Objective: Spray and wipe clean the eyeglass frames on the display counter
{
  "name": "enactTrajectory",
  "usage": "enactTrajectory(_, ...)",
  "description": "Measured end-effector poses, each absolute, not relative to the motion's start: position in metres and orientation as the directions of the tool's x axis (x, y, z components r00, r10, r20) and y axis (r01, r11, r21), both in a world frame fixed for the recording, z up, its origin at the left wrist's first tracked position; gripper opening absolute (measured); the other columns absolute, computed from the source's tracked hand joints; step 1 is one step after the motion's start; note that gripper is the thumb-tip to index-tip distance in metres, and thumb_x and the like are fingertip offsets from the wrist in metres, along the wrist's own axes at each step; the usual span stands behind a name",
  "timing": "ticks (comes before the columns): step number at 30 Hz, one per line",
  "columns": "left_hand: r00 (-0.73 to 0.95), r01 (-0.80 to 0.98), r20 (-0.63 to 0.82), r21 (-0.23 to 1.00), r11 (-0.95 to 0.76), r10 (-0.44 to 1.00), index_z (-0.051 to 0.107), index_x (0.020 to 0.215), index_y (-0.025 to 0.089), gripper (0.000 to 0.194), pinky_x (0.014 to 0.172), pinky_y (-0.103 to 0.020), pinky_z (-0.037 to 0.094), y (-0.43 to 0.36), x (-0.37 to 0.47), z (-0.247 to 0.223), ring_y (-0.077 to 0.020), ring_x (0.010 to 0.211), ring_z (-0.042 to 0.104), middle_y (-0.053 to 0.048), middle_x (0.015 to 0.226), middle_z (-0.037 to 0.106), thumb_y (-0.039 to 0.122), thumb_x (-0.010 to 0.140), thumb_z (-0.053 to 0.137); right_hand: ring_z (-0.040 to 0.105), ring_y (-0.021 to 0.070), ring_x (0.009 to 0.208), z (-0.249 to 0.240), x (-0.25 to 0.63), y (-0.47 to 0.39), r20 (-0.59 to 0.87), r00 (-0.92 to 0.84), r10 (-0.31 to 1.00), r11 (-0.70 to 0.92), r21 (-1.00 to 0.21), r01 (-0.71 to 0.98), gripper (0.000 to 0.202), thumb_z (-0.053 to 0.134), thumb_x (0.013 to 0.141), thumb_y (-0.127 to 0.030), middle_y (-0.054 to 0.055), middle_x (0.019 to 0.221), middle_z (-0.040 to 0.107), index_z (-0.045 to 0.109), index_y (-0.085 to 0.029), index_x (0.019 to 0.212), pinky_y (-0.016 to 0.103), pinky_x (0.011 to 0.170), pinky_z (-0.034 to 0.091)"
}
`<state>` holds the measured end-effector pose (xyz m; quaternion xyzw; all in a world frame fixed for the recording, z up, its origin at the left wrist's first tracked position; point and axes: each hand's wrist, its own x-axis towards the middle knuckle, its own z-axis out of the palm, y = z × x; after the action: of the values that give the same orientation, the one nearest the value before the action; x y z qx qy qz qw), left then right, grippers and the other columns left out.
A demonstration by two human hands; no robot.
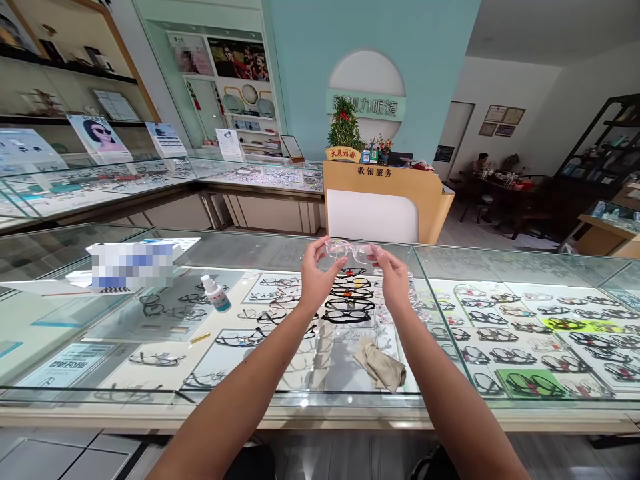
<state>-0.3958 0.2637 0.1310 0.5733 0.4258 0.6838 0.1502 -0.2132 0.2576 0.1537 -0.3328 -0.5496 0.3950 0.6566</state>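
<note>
Both hands hold up one pair of clear pinkish glasses (353,252) above the glass display counter. My left hand (319,272) pinches the frame's left end between thumb and fingers. On the right end, my right hand (393,272) has its fingers closed on the frame. Below the hands, a column of dark-framed glasses (347,305) shows through the glass. A crumpled beige cloth (380,364) lies on the counter top between my forearms. To the left stands a white spray bottle (216,294) with a teal label.
An open white box (133,265) sits at the counter's left. A thin yellow object (200,338) lies left of my left forearm. The glass counter (370,405) spans the view, with many frames inside. Behind it stands a wooden cashier desk (435,200); a person (481,162) is far back right.
</note>
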Motion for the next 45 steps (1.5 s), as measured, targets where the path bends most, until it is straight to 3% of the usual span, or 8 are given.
enactTrajectory(5, -0.298, 0.258, 0.638, 0.77, -0.584, 0.71, 0.058, 0.139, 0.027, 0.063, 0.116, -0.046, 0.049, 0.265, -0.397, 0.131, -0.0264, 0.137, 0.061, -0.012, 0.147, 0.064, 0.045, 0.084, 0.083, 0.074, 0.0268, 0.101, 0.153, -0.214, 0.259, 0.42, 0.055, 0.906, 0.423, -0.885, -0.196, 0.042, 0.064, 0.094, -0.055, 0.008, 0.115, 0.082, 0.084, -0.021, 0.109, 0.043, 0.092, 0.058)
enactTrajectory(10, -0.215, 0.237, 0.638, 0.769, -0.594, 0.74, 0.053, 0.146, 0.029, 0.066, 0.122, -0.048, 0.045, 0.263, -0.4, 0.135, -0.0268, 0.144, 0.057, -0.013, 0.153, 0.06, 0.042, 0.087, 0.081, 0.071, 0.028, 0.115, 0.161, -0.209, 0.256, 0.433, 0.072, 0.898, 0.439, -0.881, -0.175, 0.035, 0.066, 0.09, -0.046, 0.008, 0.121, 0.08, 0.08, -0.022, 0.111, 0.043, 0.099, 0.054)
enactTrajectory(16, -0.003, 0.467, 0.746, 0.59, -0.659, 0.666, 0.054, 0.15, 0.031, 0.063, 0.123, -0.049, 0.044, 0.248, -0.401, 0.15, -0.0278, 0.145, 0.053, -0.009, 0.156, 0.056, 0.041, 0.092, 0.076, 0.068, 0.0272, 0.119, 0.161, -0.206, 0.256, 0.474, -0.067, 0.878, 0.473, -0.88, -0.039, 0.024, 0.071, 0.09, -0.045, 0.007, 0.12, 0.078, 0.081, -0.024, 0.097, 0.041, 0.102, 0.049)
enactTrajectory(22, 0.061, 0.515, 0.77, 0.52, -0.681, 0.635, 0.055, 0.15, 0.031, 0.061, 0.121, -0.049, 0.046, 0.241, -0.401, 0.158, -0.0294, 0.144, 0.053, -0.009, 0.153, 0.057, 0.039, 0.093, 0.075, 0.067, 0.0264, 0.117, 0.154, -0.208, 0.261, 0.466, -0.157, 0.871, 0.477, -0.878, 0.039, 0.02, 0.073, 0.089, -0.044, 0.006, 0.118, 0.076, 0.081, -0.025, 0.087, 0.04, 0.099, 0.045)
enactTrajectory(30, 0.047, 0.341, 0.681, 0.677, -0.653, 0.731, 0.044, 0.159, 0.031, 0.075, 0.113, -0.048, 0.051, 0.24, -0.398, 0.154, -0.0284, 0.126, 0.068, -0.011, 0.144, 0.066, 0.036, 0.091, 0.077, 0.066, 0.026, 0.119, 0.15, -0.206, 0.266, 0.413, -0.235, 0.88, 0.415, -0.909, -0.044, 0.023, 0.077, 0.086, -0.047, 0.007, 0.127, 0.074, 0.083, -0.025, 0.085, 0.039, 0.102, 0.048)
enactTrajectory(34, 0.049, 0.145, 0.609, 0.78, -0.609, 0.792, 0.042, 0.159, 0.03, 0.08, 0.108, -0.046, 0.054, 0.241, -0.396, 0.155, -0.0264, 0.117, 0.072, -0.012, 0.139, 0.068, 0.037, 0.088, 0.08, 0.069, 0.0232, 0.106, 0.149, -0.204, 0.265, 0.316, -0.302, 0.899, 0.29, -0.948, -0.128, 0.024, 0.079, 0.085, -0.048, 0.005, 0.109, 0.08, 0.084, -0.025, 0.09, 0.038, 0.101, 0.049)
enactTrajectory(40, 0.107, -0.034, 0.559, 0.829, -0.559, 0.822, 0.039, 0.158, 0.028, 0.084, 0.107, -0.046, 0.054, 0.246, -0.398, 0.156, -0.0234, 0.114, 0.07, -0.012, 0.132, 0.072, 0.034, 0.086, 0.082, 0.07, 0.0219, 0.099, 0.144, -0.202, 0.268, 0.218, -0.365, 0.905, 0.152, -0.968, -0.201, 0.027, 0.086, 0.079, -0.049, 0.003, 0.099, 0.082, 0.086, -0.026, 0.092, 0.037, 0.101, 0.048)
enactTrajectory(45, 0.1, -0.035, 0.519, 0.854, -0.519, 0.849, 0.04, 0.156, 0.03, 0.083, 0.104, -0.044, 0.054, 0.248, -0.397, 0.153, -0.0231, 0.113, 0.069, -0.011, 0.132, 0.069, 0.035, 0.085, 0.082, 0.071, 0.0248, 0.107, 0.147, -0.205, 0.263, 0.254, -0.339, 0.906, 0.196, -0.961, -0.197, 0.028, 0.087, 0.078, -0.049, 0.005, 0.105, 0.083, 0.087, -0.026, 0.092, 0.04, 0.105, 0.048)
